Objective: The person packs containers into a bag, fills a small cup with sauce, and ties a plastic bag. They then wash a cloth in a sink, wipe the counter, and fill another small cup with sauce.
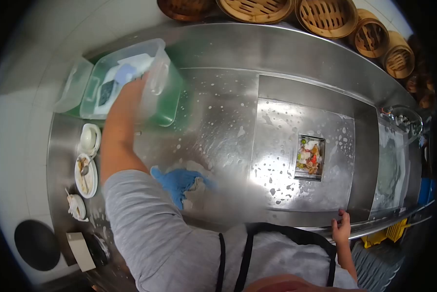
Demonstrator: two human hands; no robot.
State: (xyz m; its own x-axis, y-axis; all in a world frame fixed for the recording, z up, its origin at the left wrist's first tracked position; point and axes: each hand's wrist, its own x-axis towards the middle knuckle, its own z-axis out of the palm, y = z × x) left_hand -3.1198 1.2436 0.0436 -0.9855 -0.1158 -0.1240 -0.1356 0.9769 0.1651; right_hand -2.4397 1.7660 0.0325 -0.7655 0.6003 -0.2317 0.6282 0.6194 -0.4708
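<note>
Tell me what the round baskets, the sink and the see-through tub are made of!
The baskets look like bamboo or wood, fairly smooth: they're tan, with flat slats. The sink looks like stainless steel, brushed or just worn, because it's grey and shines softly. The tub is probably smooth plastic, since it's cloudy and light shows through.

No readable text, label, brand or number shows anywhere, though the blurry edges might hide some.

The left hand (134, 82) blurs inside the translucent rectangular plastic tub (167, 92), its fingers unreadable. Two far round bamboo steamers (255, 9) (326, 17) are cut off above. The crumpled blue item's (178, 182) right end blurs.
</note>
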